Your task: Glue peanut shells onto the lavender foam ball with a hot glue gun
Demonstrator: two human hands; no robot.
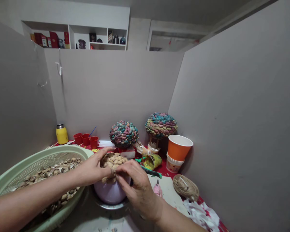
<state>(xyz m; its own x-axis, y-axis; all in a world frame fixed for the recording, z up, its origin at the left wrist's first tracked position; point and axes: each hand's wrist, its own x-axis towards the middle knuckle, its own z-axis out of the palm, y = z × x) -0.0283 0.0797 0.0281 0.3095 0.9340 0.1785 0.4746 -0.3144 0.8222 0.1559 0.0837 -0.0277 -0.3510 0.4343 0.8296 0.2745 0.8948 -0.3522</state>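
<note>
A purple balloon-like round form [110, 193] rests in a metal bowl [108, 206], its top covered with tan shells [113, 158]. My left hand [96, 166] curves around the left side of the shell layer, thumb and fingers spread against it. At the right side of the layer, my right hand [135, 182] has its thumb and fingers pinched together at the edge. Whatever may be between those fingertips is too small to make out. Many loose shells [62, 167] fill a green basket [73, 149] at the left.
Two colourful shell balls [124, 133] [161, 124] stand behind. Orange cup [178, 151], twine [186, 187], pink glue gun [157, 190] and white plastic bag [203, 214] lie rightward. Red cups [86, 139] and a yellow bottle [62, 134] stand back left. Grey panels surround the table.
</note>
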